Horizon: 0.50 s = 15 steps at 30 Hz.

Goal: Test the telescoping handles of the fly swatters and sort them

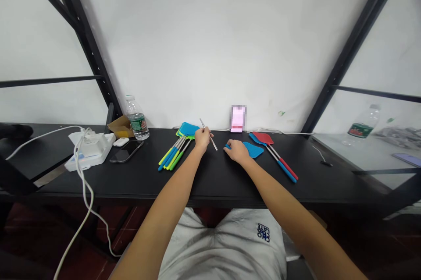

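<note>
My left hand is closed around a thin silver metal rod, which sticks out tilted on both sides of the fingers. My right hand rests low over the black table, fingers curled round a blue piece whose tip pokes out at the left. Just right of that hand lies a blue fly swatter head; whether it joins the blue piece is hidden. Left of my left hand is a bunch of several fly swatters with blue, yellow and green handles. A red fly swatter and a blue one lie to the right.
A lit phone leans on the wall behind the hands. At the left are a water bottle, a cardboard box, a dark phone, a white case and a white power strip with cables. Black metal posts flank the table.
</note>
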Each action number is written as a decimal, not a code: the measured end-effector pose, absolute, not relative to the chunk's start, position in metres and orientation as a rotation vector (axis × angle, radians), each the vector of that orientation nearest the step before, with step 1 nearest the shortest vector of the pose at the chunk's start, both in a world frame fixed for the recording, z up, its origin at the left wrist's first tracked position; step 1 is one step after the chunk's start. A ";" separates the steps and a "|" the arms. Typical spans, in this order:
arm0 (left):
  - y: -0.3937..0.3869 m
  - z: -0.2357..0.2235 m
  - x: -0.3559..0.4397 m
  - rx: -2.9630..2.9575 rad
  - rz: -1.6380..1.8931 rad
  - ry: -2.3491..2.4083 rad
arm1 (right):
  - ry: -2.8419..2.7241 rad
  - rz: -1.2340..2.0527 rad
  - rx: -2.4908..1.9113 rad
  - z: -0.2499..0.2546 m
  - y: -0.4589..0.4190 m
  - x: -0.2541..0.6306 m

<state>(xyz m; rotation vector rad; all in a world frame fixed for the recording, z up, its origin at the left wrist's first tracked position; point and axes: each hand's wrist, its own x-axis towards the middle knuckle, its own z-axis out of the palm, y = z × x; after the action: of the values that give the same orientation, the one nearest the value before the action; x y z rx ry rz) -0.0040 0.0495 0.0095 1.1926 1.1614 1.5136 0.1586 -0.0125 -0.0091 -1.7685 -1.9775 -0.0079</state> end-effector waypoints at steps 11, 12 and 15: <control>0.036 0.008 0.002 1.619 1.282 1.209 | -1.969 0.029 -1.761 -0.007 -0.012 0.160; 0.036 0.007 0.002 1.661 1.264 1.209 | -1.961 0.030 -1.752 -0.007 -0.011 0.161; 0.035 0.005 0.002 1.793 1.237 1.201 | -1.883 0.033 -1.714 -0.005 -0.011 0.162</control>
<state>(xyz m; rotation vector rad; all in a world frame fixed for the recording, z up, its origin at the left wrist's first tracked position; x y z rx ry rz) 0.0022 0.0350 0.0051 1.7930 1.2010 1.2368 0.1624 -0.0106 -0.0046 -1.7143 -1.8826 0.0330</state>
